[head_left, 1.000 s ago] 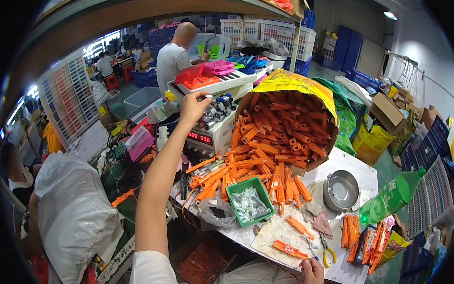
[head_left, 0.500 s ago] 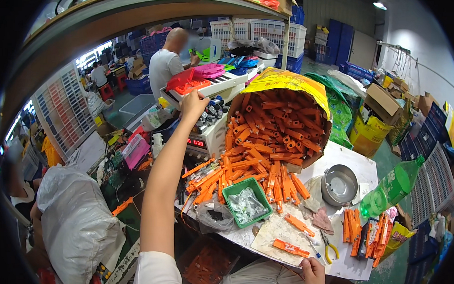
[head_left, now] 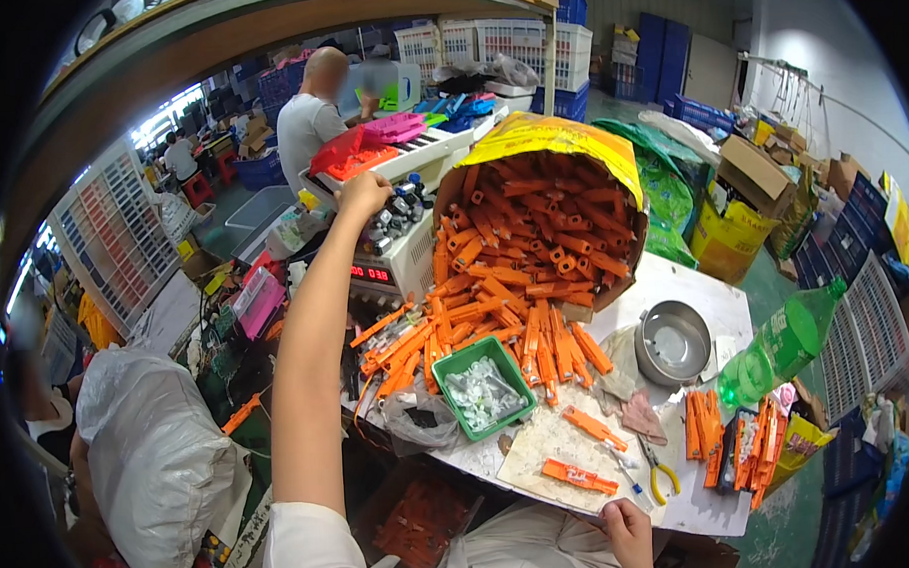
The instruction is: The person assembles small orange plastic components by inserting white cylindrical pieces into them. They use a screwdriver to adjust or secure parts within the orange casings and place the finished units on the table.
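My left arm stretches far forward. My left hand [head_left: 364,195], its fingers bent together, is beside a heap of small dark and silvery parts [head_left: 400,216] on top of a white instrument with a red display [head_left: 404,271]. Its fingertips are partly hidden, so I cannot see what they hold. Low at the front edge, my right hand [head_left: 628,533] is curled closed, its inner side hidden. Nearest to it are an orange plastic piece [head_left: 579,476] on a pale board [head_left: 526,467], a thin screwdriver [head_left: 631,478] and yellow-handled pliers [head_left: 664,482].
A yellow sack [head_left: 569,130] spills many orange pieces [head_left: 542,221] across the table. A green tray [head_left: 483,388] holds clear small parts. Right of it stand a metal bowl [head_left: 675,341] and a green bottle [head_left: 782,343]. A white sack [head_left: 160,445] leans left; a person [head_left: 311,124] works beyond.
The view has shifted slightly, so the bench sits further left and higher. My left hand stays at the heap, its fingers turned a little lower. My right hand remains near the front edge.
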Tool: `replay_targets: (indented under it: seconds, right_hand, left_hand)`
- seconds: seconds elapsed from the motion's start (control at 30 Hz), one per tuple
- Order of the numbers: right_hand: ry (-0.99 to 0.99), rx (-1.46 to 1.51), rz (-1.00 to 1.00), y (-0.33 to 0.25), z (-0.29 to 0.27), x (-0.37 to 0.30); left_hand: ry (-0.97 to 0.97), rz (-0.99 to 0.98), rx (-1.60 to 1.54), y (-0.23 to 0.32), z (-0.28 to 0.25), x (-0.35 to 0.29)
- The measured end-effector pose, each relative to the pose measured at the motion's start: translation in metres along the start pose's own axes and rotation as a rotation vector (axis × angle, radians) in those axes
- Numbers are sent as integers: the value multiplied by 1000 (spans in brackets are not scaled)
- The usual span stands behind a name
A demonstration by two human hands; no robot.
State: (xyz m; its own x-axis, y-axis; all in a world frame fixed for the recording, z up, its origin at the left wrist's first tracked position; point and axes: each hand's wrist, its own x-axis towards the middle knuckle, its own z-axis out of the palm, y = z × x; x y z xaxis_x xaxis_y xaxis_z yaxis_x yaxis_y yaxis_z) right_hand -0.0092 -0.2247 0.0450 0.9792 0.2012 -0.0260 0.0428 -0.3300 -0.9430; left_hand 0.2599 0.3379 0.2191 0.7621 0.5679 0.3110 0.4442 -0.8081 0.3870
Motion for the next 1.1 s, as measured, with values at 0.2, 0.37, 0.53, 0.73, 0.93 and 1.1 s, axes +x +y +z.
replay_targets:
  seconds: [0.2,0.37,0.53,0.73,0.93,1.1]
  right_hand:
    - [-49,43,109,0,5,0]
    - [-7,45,119,10,-1,-12]
    - [43,135,218,7,-17,-21]
    - [-12,153,173,12,-8,-16]
    - [-143,-2,28,-17,20,-4]
    - [-204,-54,-49,-29,31,-6]
  left_hand:
    - [-90,92,-120,-50,12,40]
    - [202,126,201,10,-18,-35]
    - [564,716,-112,27,-61,-161]
    - [-49,742,-89,1,-38,-299]
    - [37,817,-164,30,4,-365]
    - [108,1128,332,81,56,-382]
